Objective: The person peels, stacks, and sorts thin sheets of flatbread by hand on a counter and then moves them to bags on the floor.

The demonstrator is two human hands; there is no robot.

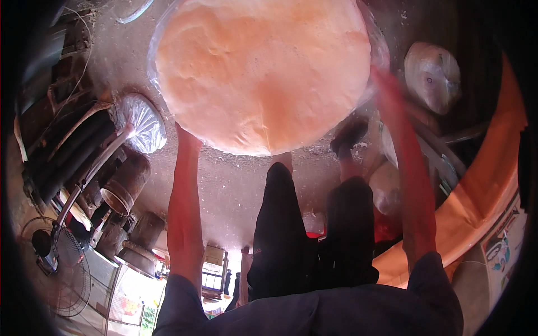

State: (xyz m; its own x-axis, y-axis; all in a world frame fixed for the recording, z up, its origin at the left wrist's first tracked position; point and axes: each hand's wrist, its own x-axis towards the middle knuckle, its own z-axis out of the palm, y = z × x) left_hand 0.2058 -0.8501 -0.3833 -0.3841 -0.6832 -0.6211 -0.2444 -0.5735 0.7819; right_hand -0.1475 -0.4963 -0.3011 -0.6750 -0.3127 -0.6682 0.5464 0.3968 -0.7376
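A large, round, pale-orange slab (269,80), its material unclear, fills the upper middle of the view. Clear plastic wrap (380,46) shows around its rim. My left hand (188,135) is at the slab's lower left edge, with its fingers hidden beneath. At the right edge, my right hand (381,80), blurred, holds the slab by the plastic-covered side. Both arms reach forward, and the slab covers one of my feet.
A standing fan (63,264) and a plastic-wrapped round base (141,122) are at left. Near them lies a rusty cylinder (126,182). Plastic-wrapped bundles (433,77) sit at right, by an orange sheet (470,206). Bare floor (227,197) lies around my legs.
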